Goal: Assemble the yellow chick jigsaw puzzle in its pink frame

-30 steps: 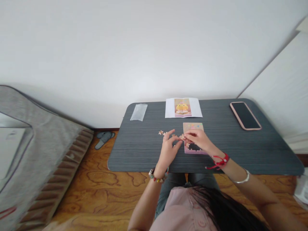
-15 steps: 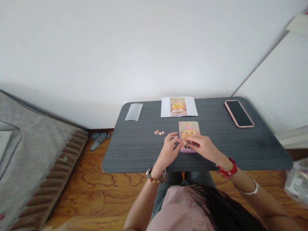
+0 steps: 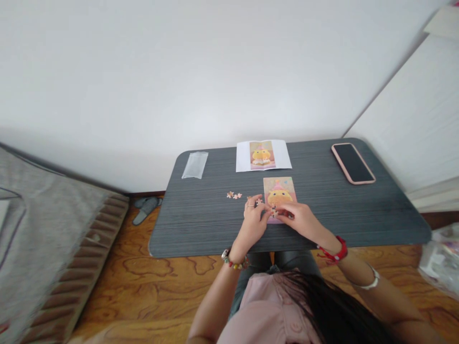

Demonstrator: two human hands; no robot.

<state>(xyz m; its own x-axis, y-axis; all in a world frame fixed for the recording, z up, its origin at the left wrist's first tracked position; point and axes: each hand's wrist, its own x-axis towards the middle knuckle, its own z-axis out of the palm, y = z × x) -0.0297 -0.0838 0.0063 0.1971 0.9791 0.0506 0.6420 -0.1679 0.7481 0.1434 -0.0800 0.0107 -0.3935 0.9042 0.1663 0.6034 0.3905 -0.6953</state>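
Note:
A jigsaw puzzle (image 3: 278, 191) with a yellow cartoon character in a pink hat lies on the dark table, its lower part partly covered by my hands. Over that lower part a small puzzle piece (image 3: 274, 212) sits between my fingertips. My left hand (image 3: 255, 220) pinches at its left side, fingers curled. From the right, my right hand (image 3: 300, 218) closes thumb and fingers on the same piece. A few more loose pieces (image 3: 258, 202) show beside and under my left fingers. Farther left, a small group of loose puzzle pieces (image 3: 234, 195) rests on the tabletop.
Behind the puzzle lies a creased white sheet (image 3: 281, 155) printed with the same picture. A clear plastic sleeve (image 3: 195, 165) is at the table's back left, a pink-cased phone (image 3: 353, 163) at the right. The table (image 3: 201, 224) stands by a white wall. Grey slippers (image 3: 147, 209) are on the floor.
The view has shifted slightly, so the table items appear a little higher and to the left. Both hands stay together over the puzzle's lower part, with the piece turned slightly between the fingertips.

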